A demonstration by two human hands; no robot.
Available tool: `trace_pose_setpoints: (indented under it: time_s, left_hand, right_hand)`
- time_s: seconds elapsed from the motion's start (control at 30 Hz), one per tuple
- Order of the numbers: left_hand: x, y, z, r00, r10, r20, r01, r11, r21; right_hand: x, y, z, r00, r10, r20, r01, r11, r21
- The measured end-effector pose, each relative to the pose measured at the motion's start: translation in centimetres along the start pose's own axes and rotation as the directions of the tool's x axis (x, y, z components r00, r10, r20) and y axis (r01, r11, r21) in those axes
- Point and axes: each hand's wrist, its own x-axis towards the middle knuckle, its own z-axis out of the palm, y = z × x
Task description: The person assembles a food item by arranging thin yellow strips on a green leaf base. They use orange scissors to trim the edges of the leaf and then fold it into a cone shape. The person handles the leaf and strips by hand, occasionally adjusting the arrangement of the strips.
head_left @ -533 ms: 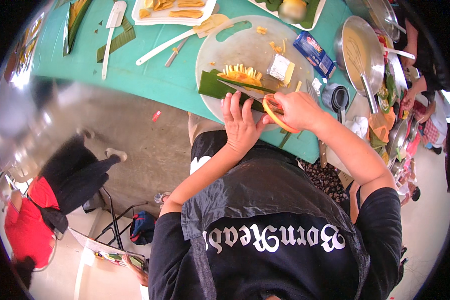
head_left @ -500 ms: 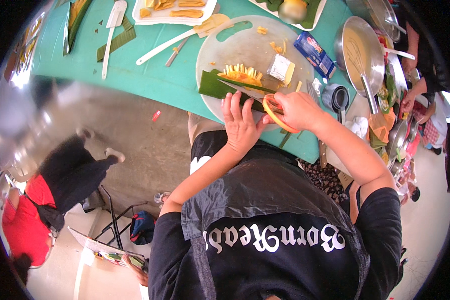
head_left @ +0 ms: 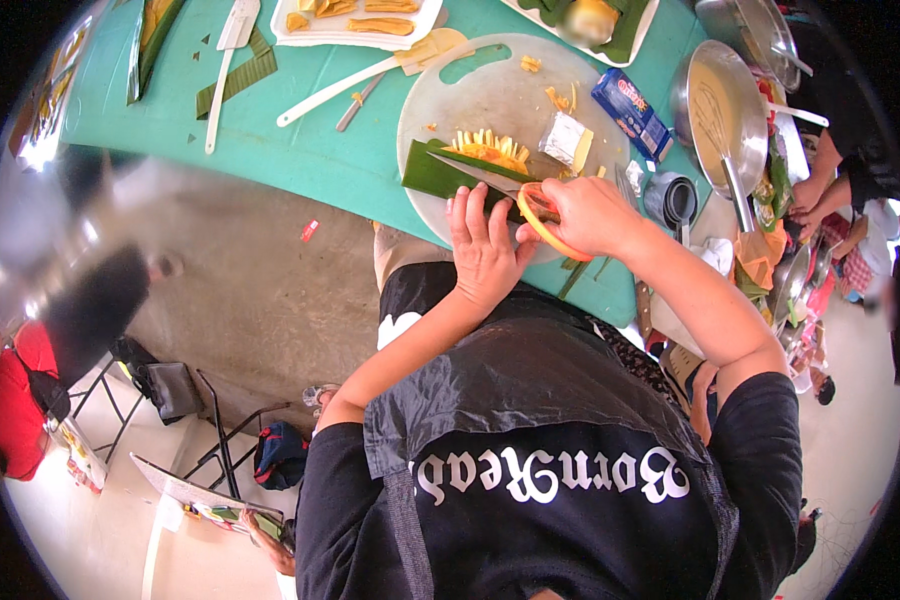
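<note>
My right hand (head_left: 598, 212) is closed around orange-handled scissors (head_left: 536, 215), whose silver blades point left across a green banana leaf (head_left: 435, 178). Along the leaf's near side lies my left hand (head_left: 485, 250), its fingers stretched out and fingertips resting on the leaf just below the blades. The leaf sits on the near part of a round pale cutting board (head_left: 480, 90). Behind the blades is an orange heap of food topped with pale strips (head_left: 490, 150). A foil-wrapped block (head_left: 566, 140) rests to its right. The lower scissor blade is partly hidden.
A blue box (head_left: 630, 112) and dark measuring cups (head_left: 670, 198) stand right of the board, near a steel bowl (head_left: 682, 90) with batter and a whisk. A knife (head_left: 358, 102), white spatula (head_left: 232, 60) and white tray (head_left: 425, 22) lie left and behind. Other people are nearby.
The view shifts slightly. Both hands and the scissors stay in nearly the same place on the leaf. At the far left, a person in red has moved toward the picture's edge.
</note>
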Motion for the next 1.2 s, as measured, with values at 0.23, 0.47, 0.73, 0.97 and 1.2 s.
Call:
trace_pose_setpoints:
  time_s: [0.23,0.47,0.73,0.97,1.2]
  left_hand:
    - [0.0,0.0,-0.2,1.0,-0.026,0.011,0.027,0.999,-0.022]
    - [-0.1,-0.1,-0.3,0.999,-0.032,0.02,0.033,0.999,-0.029]
    - [0.0,-0.1,-0.2,1.0,-0.02,-0.006,0.02,1.0,-0.019]
    - [0.1,-0.3,-0.3,1.0,0.006,-0.002,-0.006,0.999,-0.035]
    - [0.2,-0.2,-0.3,1.0,0.001,-0.006,-0.001,0.999,-0.038]
  right_hand:
    - [0.6,-0.4,-0.4,1.0,0.01,0.013,-0.01,1.0,-0.018]
    - [0.7,-0.7,-1.6,0.999,0.018,0.046,-0.015,0.998,-0.059]
    - [1.3,-0.8,-1.7,0.999,-0.011,0.045,0.015,0.996,-0.085]
    - [1.9,-1.3,-2.0,0.997,-0.009,0.076,0.017,0.995,-0.099]
    - [2.5,-0.6,-1.9,0.998,-0.03,0.061,0.036,0.994,-0.1]
